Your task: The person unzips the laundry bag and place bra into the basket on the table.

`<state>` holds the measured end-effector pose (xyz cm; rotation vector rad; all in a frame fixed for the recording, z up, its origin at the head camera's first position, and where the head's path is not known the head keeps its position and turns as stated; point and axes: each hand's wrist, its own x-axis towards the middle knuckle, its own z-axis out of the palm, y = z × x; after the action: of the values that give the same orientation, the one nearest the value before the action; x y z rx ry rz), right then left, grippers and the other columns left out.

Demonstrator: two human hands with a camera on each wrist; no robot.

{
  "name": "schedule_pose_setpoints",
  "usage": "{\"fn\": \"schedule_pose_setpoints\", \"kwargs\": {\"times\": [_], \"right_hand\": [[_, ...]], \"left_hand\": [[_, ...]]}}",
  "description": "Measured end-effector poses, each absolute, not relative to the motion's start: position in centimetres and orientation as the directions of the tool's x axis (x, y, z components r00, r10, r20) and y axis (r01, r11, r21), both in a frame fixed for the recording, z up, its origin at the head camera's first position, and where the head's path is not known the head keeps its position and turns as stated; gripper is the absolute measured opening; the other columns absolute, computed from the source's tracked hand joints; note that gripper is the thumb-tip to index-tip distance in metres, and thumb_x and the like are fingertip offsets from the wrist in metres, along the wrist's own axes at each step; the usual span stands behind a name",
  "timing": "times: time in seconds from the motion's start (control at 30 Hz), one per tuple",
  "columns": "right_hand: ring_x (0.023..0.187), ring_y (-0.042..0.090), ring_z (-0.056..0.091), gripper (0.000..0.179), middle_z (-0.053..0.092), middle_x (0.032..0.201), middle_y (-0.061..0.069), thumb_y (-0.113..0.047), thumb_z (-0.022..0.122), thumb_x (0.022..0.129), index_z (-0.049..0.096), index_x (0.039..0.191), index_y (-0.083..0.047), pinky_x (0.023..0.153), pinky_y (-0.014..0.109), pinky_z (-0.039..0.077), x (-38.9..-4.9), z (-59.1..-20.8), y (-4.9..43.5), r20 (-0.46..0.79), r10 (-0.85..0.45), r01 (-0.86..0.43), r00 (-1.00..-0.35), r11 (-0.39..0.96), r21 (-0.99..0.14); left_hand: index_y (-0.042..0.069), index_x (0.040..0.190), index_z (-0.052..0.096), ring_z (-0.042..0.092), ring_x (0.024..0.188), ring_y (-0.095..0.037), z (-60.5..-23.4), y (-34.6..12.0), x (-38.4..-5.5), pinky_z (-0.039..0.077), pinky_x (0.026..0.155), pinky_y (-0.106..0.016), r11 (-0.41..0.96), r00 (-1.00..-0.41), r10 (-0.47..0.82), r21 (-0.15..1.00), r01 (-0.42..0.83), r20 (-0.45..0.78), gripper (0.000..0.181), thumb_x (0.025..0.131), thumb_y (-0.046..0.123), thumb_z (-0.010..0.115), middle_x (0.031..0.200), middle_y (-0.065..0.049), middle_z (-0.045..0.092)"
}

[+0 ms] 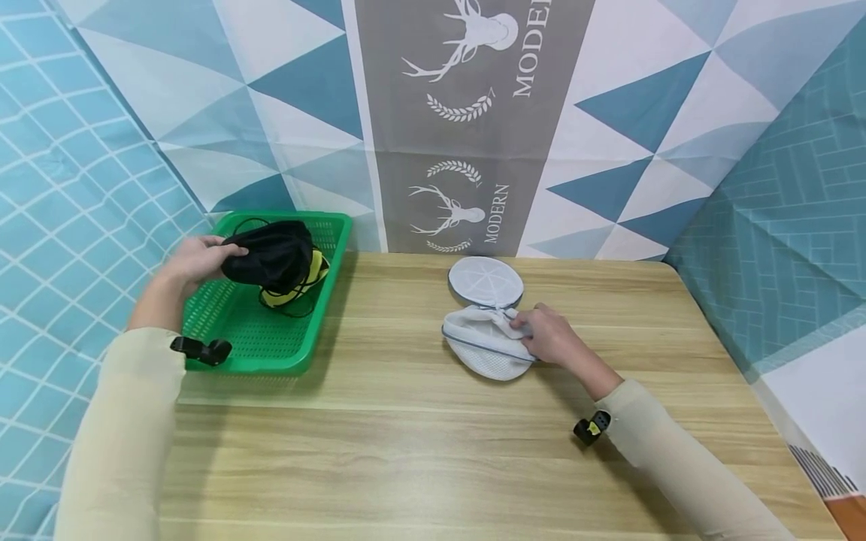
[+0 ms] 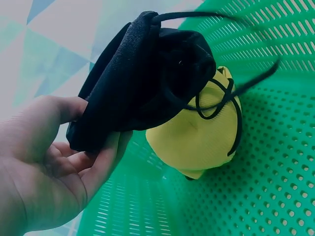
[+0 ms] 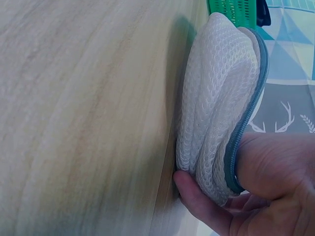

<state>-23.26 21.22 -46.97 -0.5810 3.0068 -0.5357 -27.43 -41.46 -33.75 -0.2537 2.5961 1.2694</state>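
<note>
My left hand point(image 1: 196, 259) pinches a black cloth pouch with a thin cord point(image 1: 274, 255), holding it over the green basket. In the left wrist view, the thumb is on one side of the black pouch point(image 2: 142, 83) and the fingers are beneath it. Below, inside the basket, lies a yellow pouch point(image 2: 197, 130) with black cord. My right hand point(image 1: 544, 330) grips the edge of a white mesh laundry bag point(image 1: 490, 353) on the table. Its round lid point(image 1: 485, 282) is folded back toward the wall. A blue-grey zipper point(image 3: 251, 113) runs along the mesh bag's rim.
The green plastic basket point(image 1: 301, 364) stands at the table's left, close to the tiled-pattern side covering point(image 1: 61, 188). Behind the wooden table point(image 1: 392, 451) rises a patterned back covering point(image 1: 446, 150). Another teal covering point(image 1: 791, 218) borders the right edge.
</note>
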Motion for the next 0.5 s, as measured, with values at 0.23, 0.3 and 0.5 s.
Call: {"fn": "schedule_pose_setpoints", "kwargs": {"times": [0.23, 0.3, 0.5], "right_hand": [[0.102, 0.034, 0.069, 0.032, 0.078, 0.116, 0.025, 0.003, 0.082, 0.092, 0.083, 0.123, 0.0, 0.09, 0.056, 0.063, -21.7, -44.3, 20.0, -0.022, -0.347, -0.315, -0.938, 0.875, -0.366], [0.102, 0.033, 0.069, 0.032, 0.077, 0.117, 0.025, 0.003, 0.081, 0.093, 0.083, 0.124, 0.0, 0.09, 0.055, 0.063, -21.6, -44.2, 19.9, -0.031, -0.342, -0.308, -0.939, 0.88, -0.361], [0.102, 0.032, 0.068, 0.033, 0.076, 0.116, 0.024, -0.001, 0.084, 0.092, 0.084, 0.125, -0.002, 0.087, 0.052, 0.062, -22.6, -45.6, 20.6, -0.028, -0.348, -0.314, -0.937, 0.876, -0.366]], "left_hand": [[-0.006, 0.176, 0.022, 0.064, 0.082, 0.013, -34.6, -41.4, -27.7, 0.059, 0.081, -0.009, 0.586, -0.953, -0.046, 0.764, -0.269, -0.3, 0.076, 0.12, 0.041, 0.042, 0.166, -0.034, 0.044], [-0.006, 0.175, 0.026, 0.064, 0.082, 0.009, -34.8, -41.5, -27.8, 0.06, 0.083, -0.012, 0.586, -0.953, -0.049, 0.764, -0.269, -0.298, 0.074, 0.119, 0.041, 0.045, 0.135, -0.014, 0.063], [-0.004, 0.176, 0.024, 0.06, 0.085, 0.012, -35.5, -41.6, -28.0, 0.06, 0.086, -0.013, 0.594, -0.951, -0.048, 0.757, -0.273, -0.305, 0.077, 0.119, 0.044, 0.044, 0.146, -0.021, 0.058]]}}
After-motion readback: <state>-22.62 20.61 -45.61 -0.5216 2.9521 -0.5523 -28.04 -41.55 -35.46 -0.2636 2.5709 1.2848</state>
